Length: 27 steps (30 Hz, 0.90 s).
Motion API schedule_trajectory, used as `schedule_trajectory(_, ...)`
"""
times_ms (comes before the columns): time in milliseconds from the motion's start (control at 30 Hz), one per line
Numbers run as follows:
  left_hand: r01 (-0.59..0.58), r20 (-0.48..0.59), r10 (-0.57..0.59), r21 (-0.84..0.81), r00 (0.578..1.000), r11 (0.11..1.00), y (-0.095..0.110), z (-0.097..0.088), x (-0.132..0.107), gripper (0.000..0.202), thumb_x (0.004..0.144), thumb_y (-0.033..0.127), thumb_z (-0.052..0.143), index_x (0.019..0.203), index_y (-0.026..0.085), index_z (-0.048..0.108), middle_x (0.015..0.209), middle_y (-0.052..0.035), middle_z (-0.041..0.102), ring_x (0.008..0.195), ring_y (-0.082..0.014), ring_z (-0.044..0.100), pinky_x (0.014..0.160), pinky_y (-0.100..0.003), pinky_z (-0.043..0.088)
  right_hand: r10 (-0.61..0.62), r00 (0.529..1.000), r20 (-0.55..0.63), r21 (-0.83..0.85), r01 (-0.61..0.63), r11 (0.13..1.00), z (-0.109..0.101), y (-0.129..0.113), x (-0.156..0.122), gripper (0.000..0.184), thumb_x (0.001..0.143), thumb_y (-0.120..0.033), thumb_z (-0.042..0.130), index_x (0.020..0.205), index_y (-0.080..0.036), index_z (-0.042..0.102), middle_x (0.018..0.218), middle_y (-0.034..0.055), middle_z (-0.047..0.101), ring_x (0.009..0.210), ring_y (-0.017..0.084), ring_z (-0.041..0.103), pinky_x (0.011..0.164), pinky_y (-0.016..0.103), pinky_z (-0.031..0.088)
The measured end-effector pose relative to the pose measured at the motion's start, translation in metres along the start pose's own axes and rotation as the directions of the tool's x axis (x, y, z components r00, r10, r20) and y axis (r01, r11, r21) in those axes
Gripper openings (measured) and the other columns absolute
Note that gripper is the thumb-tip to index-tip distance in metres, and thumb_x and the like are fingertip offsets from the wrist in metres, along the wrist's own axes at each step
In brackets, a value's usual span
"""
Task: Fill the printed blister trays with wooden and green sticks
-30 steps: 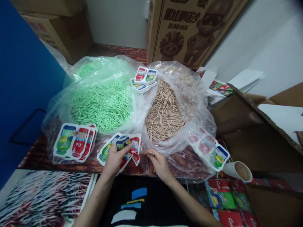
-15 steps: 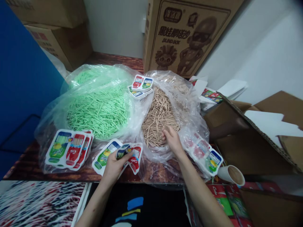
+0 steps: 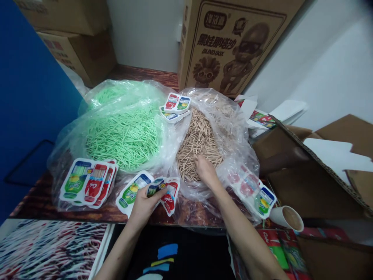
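Observation:
My left hand (image 3: 147, 200) is closed on a bent printed card (image 3: 170, 196) with a red cola bottle on it, at the front of the table. Just behind that hand lies a flat card (image 3: 132, 190) with a green soda bottle. My right hand (image 3: 205, 171) reaches down into a pile of thin brown sticks (image 3: 198, 134) in a clear plastic bag. Its fingers are curled together, and their tips are hidden among the sticks, so what they grip cannot be seen. Left of it, thin green sticks (image 3: 124, 138) fill another clear bag.
Stacked cards (image 3: 87, 182) lie at the front left, two or more (image 3: 176, 107) between the bags, others (image 3: 264, 200) at the right under plastic. A paper cup (image 3: 287, 217) lies tipped beside an open carton (image 3: 305, 182). A large cardboard box (image 3: 233, 46) stands behind.
My right hand has moved slightly left and down into the brown sticks, its fingers lowered among them. My left hand keeps its hold on the bent card. The whole view has shifted slightly.

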<state>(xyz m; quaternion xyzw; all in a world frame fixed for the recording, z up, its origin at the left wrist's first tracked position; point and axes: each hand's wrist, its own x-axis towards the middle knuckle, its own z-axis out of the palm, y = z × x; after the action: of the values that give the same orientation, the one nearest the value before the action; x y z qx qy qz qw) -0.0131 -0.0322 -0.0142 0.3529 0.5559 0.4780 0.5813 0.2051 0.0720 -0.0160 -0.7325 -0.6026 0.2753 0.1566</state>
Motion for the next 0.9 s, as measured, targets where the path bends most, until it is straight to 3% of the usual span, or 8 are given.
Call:
schedule_trajectory(67, -0.013, 0.013, 0.013, 0.021, 1.0, 1.0, -0.001, 0.0, 0.0, 0.019, 0.066, 0.03, 0.077, 0.077, 0.015, 0.071, 0.073, 0.0016, 0.071, 0.066, -0.0141, 0.062, 0.066, -0.024, 0.049, 0.0, 1.0, 0.02, 0.086, -0.001, 0.996, -0.01, -0.001, -0.002, 0.014, 0.091, -0.017, 0.038, 0.091, -0.019, 0.052, 0.089, 0.0095, 0.068, 0.087, 0.021, 0.066, 0.079, 0.034, 0.048)
schedule_trajectory(133, -0.024, 0.036, 0.022, 0.048, 0.999, 0.999, -0.003, 0.002, 0.0, 0.018, 0.067, 0.03, 0.076, 0.077, 0.015, 0.071, 0.074, 0.0009, 0.072, 0.067, -0.0149, 0.063, 0.066, -0.024, 0.049, -0.029, 0.994, 0.11, 0.373, -0.014, 0.928, -0.018, -0.006, -0.01, 0.013, 0.091, -0.018, 0.038, 0.092, -0.02, 0.052, 0.082, 0.0042, 0.066, 0.075, 0.016, 0.066, 0.072, 0.032, 0.052)
schedule_trajectory(233, -0.033, 0.086, 0.027, 0.071, 0.996, 0.997, -0.004, 0.007, 0.001, 0.019, 0.068, 0.03, 0.075, 0.08, 0.016, 0.072, 0.076, 0.0, 0.073, 0.069, -0.0159, 0.064, 0.067, -0.024, 0.05, -0.232, 0.919, 0.319, 0.873, -0.189, 0.449, -0.026, -0.022, -0.027, 0.016, 0.082, -0.017, 0.056, 0.098, -0.019, 0.055, 0.073, -0.0022, 0.062, 0.068, 0.012, 0.064, 0.073, 0.029, 0.053)
schedule_trajectory(300, -0.036, 0.12, 0.026, 0.08, 0.992, 0.996, -0.004, 0.011, 0.001, 0.019, 0.069, 0.03, 0.075, 0.081, 0.016, 0.072, 0.077, -0.0003, 0.073, 0.07, -0.016, 0.064, 0.067, -0.024, 0.05, -0.374, 0.862, 0.342, 0.94, -0.306, 0.153, -0.026, -0.035, -0.037, 0.024, 0.076, -0.015, 0.064, 0.1, -0.018, 0.057, 0.072, -0.0039, 0.062, 0.07, 0.011, 0.064, 0.08, 0.028, 0.052)
schedule_trajectory(400, -0.02, 0.137, 0.01, 0.077, 0.991, 0.997, -0.004, 0.014, 0.001, 0.02, 0.069, 0.03, 0.074, 0.082, 0.015, 0.072, 0.076, -0.0001, 0.072, 0.068, -0.0155, 0.063, 0.066, -0.023, 0.05, -0.435, 0.849, 0.301, 0.942, -0.336, -0.004, -0.021, -0.051, -0.046, 0.014, 0.079, -0.019, 0.066, 0.091, -0.019, 0.06, 0.073, -0.0041, 0.063, 0.078, 0.012, 0.066, 0.093, 0.031, 0.048)
schedule_trajectory(600, 0.033, 0.107, -0.036, 0.031, 0.994, 0.999, -0.009, 0.009, 0.002, 0.022, 0.067, 0.03, 0.075, 0.082, 0.014, 0.071, 0.075, -0.0014, 0.072, 0.067, -0.0171, 0.063, 0.069, -0.028, 0.051, -0.365, 0.862, 0.353, 0.934, -0.3, 0.196, -0.011, -0.054, -0.057, 0.009, 0.085, -0.03, 0.058, 0.084, -0.022, 0.054, 0.081, 0.0011, 0.069, 0.093, 0.021, 0.068, 0.09, 0.042, 0.049)
schedule_trajectory(767, 0.029, 0.107, -0.03, 0.006, 0.994, 1.0, -0.008, 0.009, 0.002, 0.024, 0.066, 0.031, 0.076, 0.082, 0.014, 0.071, 0.076, -0.0027, 0.073, 0.071, -0.0198, 0.065, 0.071, -0.03, 0.052, -0.374, 0.803, 0.464, 0.868, -0.328, 0.373, -0.012, -0.056, -0.07, 0.018, 0.081, -0.035, 0.062, 0.081, -0.018, 0.056, 0.096, 0.0097, 0.072, 0.093, 0.024, 0.067, 0.087, 0.042, 0.05)
schedule_trajectory(900, -0.038, 0.074, 0.035, 0.039, 0.997, 0.999, -0.007, 0.008, 0.003, 0.024, 0.067, 0.031, 0.075, 0.085, 0.015, 0.072, 0.078, -0.0019, 0.073, 0.072, -0.0191, 0.065, 0.071, -0.029, 0.052, -0.403, 0.787, 0.468, 0.84, -0.254, 0.479, -0.019, -0.058, -0.079, 0.024, 0.081, -0.038, 0.064, 0.097, -0.021, 0.058, 0.115, 0.0069, 0.066, 0.1, 0.021, 0.064, 0.091, 0.038, 0.049)
